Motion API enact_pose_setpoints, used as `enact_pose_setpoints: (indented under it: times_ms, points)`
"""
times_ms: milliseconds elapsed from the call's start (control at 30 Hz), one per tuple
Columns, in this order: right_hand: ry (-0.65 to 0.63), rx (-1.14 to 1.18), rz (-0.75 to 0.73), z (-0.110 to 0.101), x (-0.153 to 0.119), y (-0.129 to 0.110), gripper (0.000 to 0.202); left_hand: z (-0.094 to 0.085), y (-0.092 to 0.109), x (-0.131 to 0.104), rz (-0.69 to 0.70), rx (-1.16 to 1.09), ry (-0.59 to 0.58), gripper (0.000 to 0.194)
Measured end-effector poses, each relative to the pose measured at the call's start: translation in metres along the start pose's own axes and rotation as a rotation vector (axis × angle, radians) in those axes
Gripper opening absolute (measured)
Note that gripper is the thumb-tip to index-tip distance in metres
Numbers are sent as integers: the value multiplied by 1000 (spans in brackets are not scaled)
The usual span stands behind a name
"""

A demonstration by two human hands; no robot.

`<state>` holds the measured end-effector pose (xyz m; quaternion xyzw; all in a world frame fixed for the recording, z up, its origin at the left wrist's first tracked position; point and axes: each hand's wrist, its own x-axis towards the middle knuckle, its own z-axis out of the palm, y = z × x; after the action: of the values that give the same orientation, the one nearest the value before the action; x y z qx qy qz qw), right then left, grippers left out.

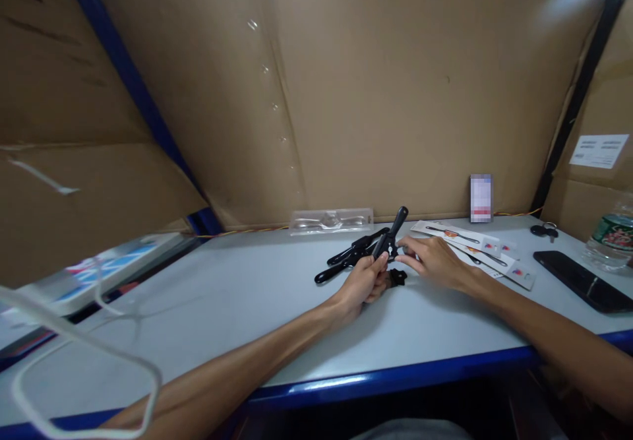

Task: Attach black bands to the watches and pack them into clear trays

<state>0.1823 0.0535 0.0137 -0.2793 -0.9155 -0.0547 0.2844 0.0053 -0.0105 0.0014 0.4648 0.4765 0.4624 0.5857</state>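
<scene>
My left hand (368, 278) is wrapped round the middle of a black spokeshave (399, 221). One of its handles points up and away from me. My right hand (430, 258) has its thumb and fingertips at the spokeshave's middle, by a small silver-coloured part that is too small to make out fully. Just behind and left of my left hand, more black spokeshaves (359, 247) lie together on the table. Part of a dark, knobbed piece (398, 278) shows beneath my hands; my left fingers hide the rest of it.
Printed cards picturing spokeshaves (469, 242) lie to the right. A clear plastic shell (331, 222) rests by the cardboard wall (376, 97). Farther right are a phone-like black object (583, 282), keys (544, 230) and a bottle (612, 235). A white cable (84, 341) loops at the left front.
</scene>
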Motion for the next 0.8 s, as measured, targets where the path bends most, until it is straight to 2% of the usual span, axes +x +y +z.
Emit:
enact_pose_setpoints:
  times_ms: [200,500,800]
  points:
    - [46,124,-3,2,1,13,15,-3,-2,1,0,26,-70,40]
    - [11,19,-63,-2,0,12,13,-7,-6,6,32,52,-140,48]
    - [-17,-57,-50,-6,0,9,14,-3,-4,2,49,45,-98,48]
